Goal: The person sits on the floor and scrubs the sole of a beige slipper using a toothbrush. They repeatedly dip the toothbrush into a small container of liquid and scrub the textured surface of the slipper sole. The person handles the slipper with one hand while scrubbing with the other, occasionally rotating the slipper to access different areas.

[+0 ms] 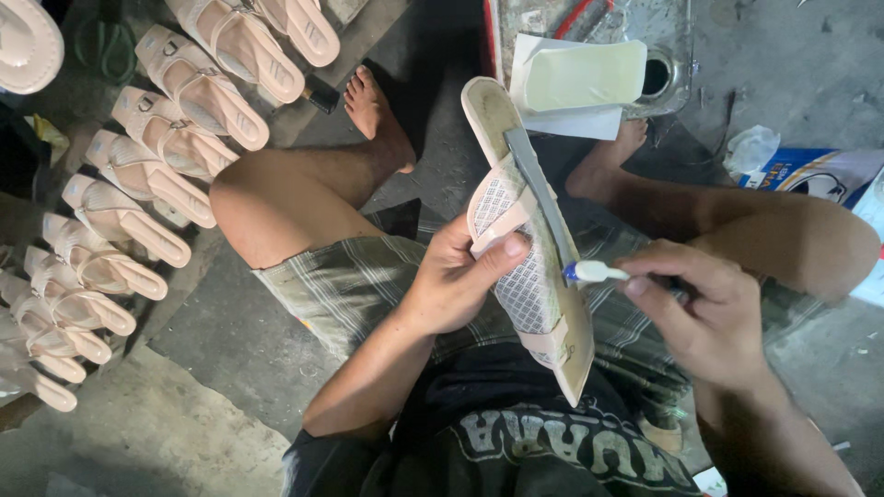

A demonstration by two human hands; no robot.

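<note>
Glue is the likely trouble here. The right hand (pixel 709 317) pinches a small white brush (pixel 594 271) with a blue tip, and that tip touches the edge of the pale sandal (pixel 529 267) where the mesh upper meets the insole. The contact is narrow — if the tip wanders off the seam it could smear onto the patterned mesh or the beige strap, and a mark there would probably show. The sandal is held in mid-air over the lap, not braced on anything, so a twist of the wrist might also tip it away from the brush.

The left hand (pixel 456 281) is closed around the sandal from its left side, thumb pressed across the strap on top and fingers curled underneath. Its toe end points away toward the metal tray (pixel 677 41) on the floor, its heel end toward the person's chest; a dark grey strip runs along its length. So the sandal sits between the two hands, gripped by the left and only touched by the tool in the right.

A row of finished pink sandals (pixel 175 138) lies on the concrete to the left — well apart from the hands.
</note>
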